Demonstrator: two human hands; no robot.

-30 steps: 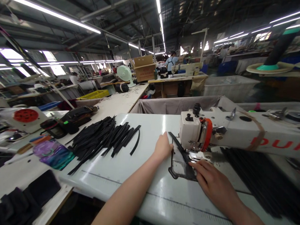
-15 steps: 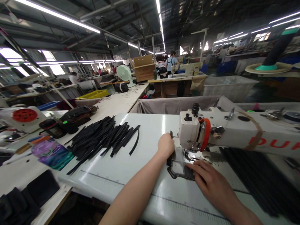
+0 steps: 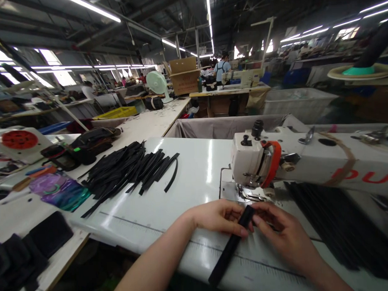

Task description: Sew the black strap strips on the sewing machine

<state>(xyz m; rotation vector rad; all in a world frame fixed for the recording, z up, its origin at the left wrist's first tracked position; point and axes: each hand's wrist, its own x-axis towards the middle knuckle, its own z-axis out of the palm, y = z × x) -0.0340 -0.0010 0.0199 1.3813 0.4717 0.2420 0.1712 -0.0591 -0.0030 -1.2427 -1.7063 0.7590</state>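
Note:
A flat black fabric strip (image 3: 229, 250) slants from between my hands down toward the front edge of the sewing table. My left hand (image 3: 220, 219) grips it near its upper end, thumb on top and fingers curled beneath. At that same end, my right hand (image 3: 276, 227) pinches with bent fingers, partly hidden behind one another. Just beyond both hands is the metal presser foot (image 3: 254, 196) of the white sewing machine (image 3: 248, 160), with nothing black under it that I can make out.
A loose pile of black strips (image 3: 118, 173) covers the table's left part. Longer black strips (image 3: 330, 225) lie right, below the machine arm. Beyond are a purple and teal pouch (image 3: 58, 190), a cloth-lined bin (image 3: 212, 125), a green fan (image 3: 158, 83) and a person (image 3: 222, 68).
Both hands have drawn back from the presser foot toward the table's front edge. The dark piece with a clear window is gone from view there, and a black strip now shows between my hands.

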